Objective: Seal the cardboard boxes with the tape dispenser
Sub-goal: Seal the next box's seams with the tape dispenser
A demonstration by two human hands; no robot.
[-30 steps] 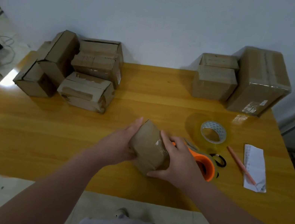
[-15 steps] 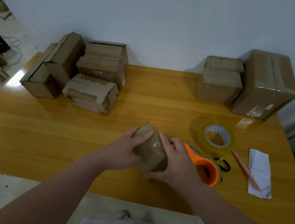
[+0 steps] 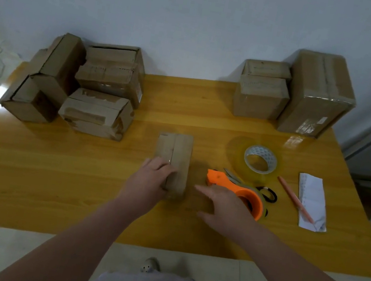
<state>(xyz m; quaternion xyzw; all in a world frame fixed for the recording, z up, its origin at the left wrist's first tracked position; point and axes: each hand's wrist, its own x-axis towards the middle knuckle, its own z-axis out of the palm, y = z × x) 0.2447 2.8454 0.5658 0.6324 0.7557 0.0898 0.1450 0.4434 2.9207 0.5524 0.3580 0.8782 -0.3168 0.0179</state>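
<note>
A small cardboard box [image 3: 177, 153] lies flat on the yellow wooden table [image 3: 49, 178], its top seam running away from me. My left hand [image 3: 150, 180] holds its near left end, fingers curled over the top. My right hand [image 3: 220, 204] hovers off the box to the right with fingers spread and holds nothing. It sits just in front of the orange tape dispenser [image 3: 233, 186] and hides the dispenser's near side.
Several boxes [image 3: 84, 88] are piled at the back left. At the back right stand a stack of two boxes [image 3: 260, 96] and a taller box [image 3: 319, 94]. Right of the dispenser lie a clear tape roll [image 3: 260, 162], black scissors [image 3: 268, 194], a pencil [image 3: 293, 200] and a paper slip [image 3: 312, 202].
The box was tilted up between both hands; now it lies flat on the table. My right hand has let go of it and moved right toward the dispenser.
</note>
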